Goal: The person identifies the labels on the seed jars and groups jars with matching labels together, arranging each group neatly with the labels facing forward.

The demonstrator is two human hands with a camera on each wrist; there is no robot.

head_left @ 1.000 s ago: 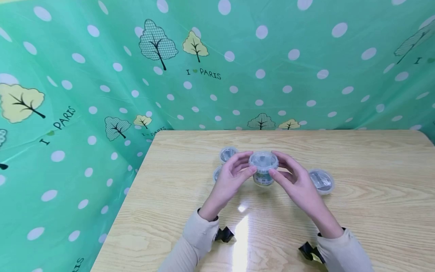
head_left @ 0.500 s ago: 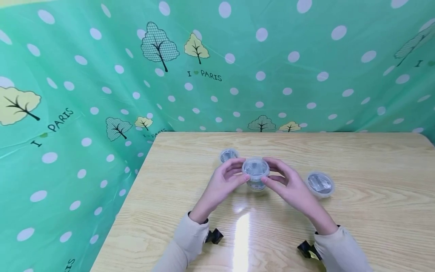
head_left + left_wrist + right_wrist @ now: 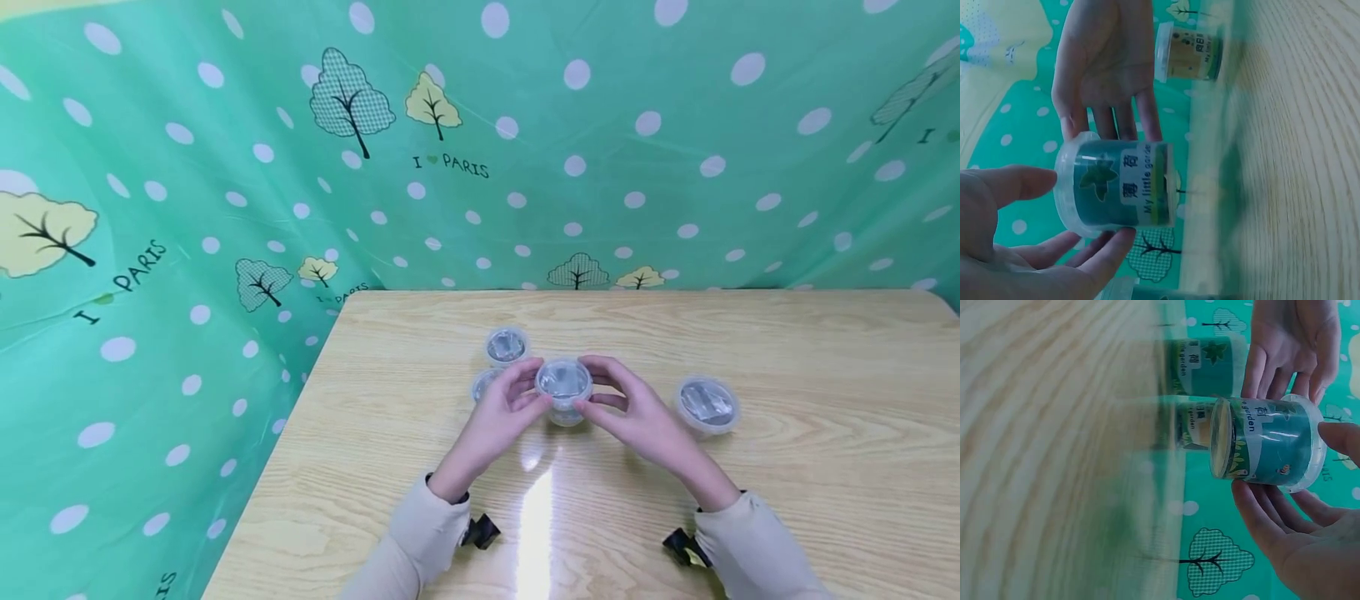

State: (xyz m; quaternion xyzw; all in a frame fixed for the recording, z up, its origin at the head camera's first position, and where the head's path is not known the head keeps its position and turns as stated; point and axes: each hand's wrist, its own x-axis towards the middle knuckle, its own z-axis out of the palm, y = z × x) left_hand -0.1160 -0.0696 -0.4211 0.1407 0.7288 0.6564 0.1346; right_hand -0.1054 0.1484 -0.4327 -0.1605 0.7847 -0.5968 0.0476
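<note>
A clear plastic cup (image 3: pixel 564 380) with a pale lid is between my two hands. In the left wrist view the same cup (image 3: pixel 1124 184) shows a teal label with a leaf and "My little garden". My left hand (image 3: pixel 512 402) grips its left side, thumb near the rim and fingers curled behind. From the right, my right hand (image 3: pixel 628 410) grips it the same way. In the right wrist view the base of the held cup (image 3: pixel 1222 440) shows, lifted off the table.
Two similar cups stand at the back left: a rear cup (image 3: pixel 506 345) and a nearer cup (image 3: pixel 483 385), partly behind my left hand. Another lidded cup (image 3: pixel 707 405) stands right of my right hand. The wooden table (image 3: pixel 825 467) meets a green dotted curtain (image 3: pixel 637 167) behind.
Both hands have brought the cup a little to the left, nearer to me and lower. The other cups have stayed in place.
</note>
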